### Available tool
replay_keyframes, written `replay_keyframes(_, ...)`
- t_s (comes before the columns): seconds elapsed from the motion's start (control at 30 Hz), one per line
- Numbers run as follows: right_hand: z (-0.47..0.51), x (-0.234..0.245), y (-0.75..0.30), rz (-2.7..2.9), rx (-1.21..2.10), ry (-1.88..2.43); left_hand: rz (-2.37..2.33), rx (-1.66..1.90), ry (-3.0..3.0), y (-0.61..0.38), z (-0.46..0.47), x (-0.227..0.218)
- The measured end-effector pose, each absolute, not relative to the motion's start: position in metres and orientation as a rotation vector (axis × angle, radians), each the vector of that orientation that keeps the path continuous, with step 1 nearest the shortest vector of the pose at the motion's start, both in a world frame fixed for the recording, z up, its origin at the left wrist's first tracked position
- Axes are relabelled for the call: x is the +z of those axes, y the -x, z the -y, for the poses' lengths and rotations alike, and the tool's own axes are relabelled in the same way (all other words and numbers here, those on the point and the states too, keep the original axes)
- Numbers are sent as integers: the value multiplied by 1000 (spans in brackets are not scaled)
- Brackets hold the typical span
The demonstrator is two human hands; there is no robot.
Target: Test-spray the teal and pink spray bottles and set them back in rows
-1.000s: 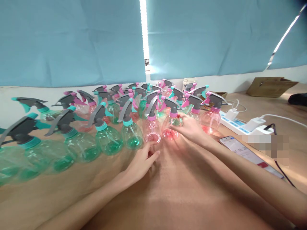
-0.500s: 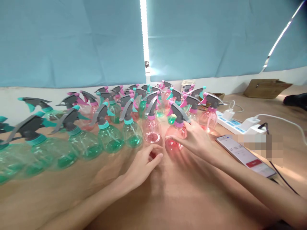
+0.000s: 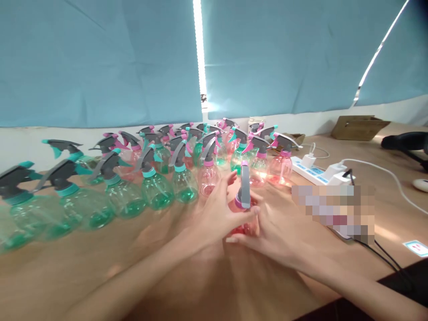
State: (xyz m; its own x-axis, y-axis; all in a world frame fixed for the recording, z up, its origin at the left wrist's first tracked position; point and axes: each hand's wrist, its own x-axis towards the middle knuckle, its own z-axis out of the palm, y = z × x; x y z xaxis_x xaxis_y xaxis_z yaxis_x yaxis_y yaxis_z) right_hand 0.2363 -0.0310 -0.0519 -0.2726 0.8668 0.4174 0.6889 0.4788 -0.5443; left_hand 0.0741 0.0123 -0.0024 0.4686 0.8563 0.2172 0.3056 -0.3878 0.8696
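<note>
A pink spray bottle (image 3: 245, 227) with a grey trigger head stands upright between my hands in front of the rows, its grey lever facing me. My right hand (image 3: 274, 227) wraps its lower body, thumb across the front. My left hand (image 3: 222, 209) closes around the upper part from the left; its thumb crosses the front just below the pink collar, and its fingers curve up behind the head. Beside my left hand stands another pink spray bottle (image 3: 207, 178). A green spray bottle (image 3: 185, 189) is to the left of that one.
More green bottles (image 3: 127, 200) line the left side, with mixed pink and green ones behind. At the right are a white power strip (image 3: 309, 171) with plugs and cables, a blurred-out phone (image 3: 334, 214), a cardboard box (image 3: 359, 128) and a small card (image 3: 416, 248).
My right hand has brought the pink spray bottle nearer and turned it so its lever faces me. My left hand has moved from the table up and right onto the bottle.
</note>
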Motion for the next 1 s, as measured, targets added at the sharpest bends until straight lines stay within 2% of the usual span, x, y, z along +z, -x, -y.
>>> replay_keyframes(0.13, 39, -49, -221, 2020, 424, 1259, -904, 890, -1936, -74, -12, 0)
replay_keyframes(0.33, 38, -60, -201, 2049, 315, 1123, -943, 955, -1922, -51, -4, 4)
replay_keyframes(0.5, 13, -49, -209, 2279, 650, 856, -983, 973, -1860, -27, -2, 7)
replay_keyframes(0.6, -10, -54, -222, 2312, 716, 962, -1059, 990, -1883, -15, -6, 6)
replay_keyframes(0.8, -42, -85, -230, 2384, 578, 955, -1084, 1010, -1892, -8, -16, 3)
replay_keyframes(1.0, -46, -98, -224, 2420, 506, 913, -1130, 941, -1902, -5, -16, 6)
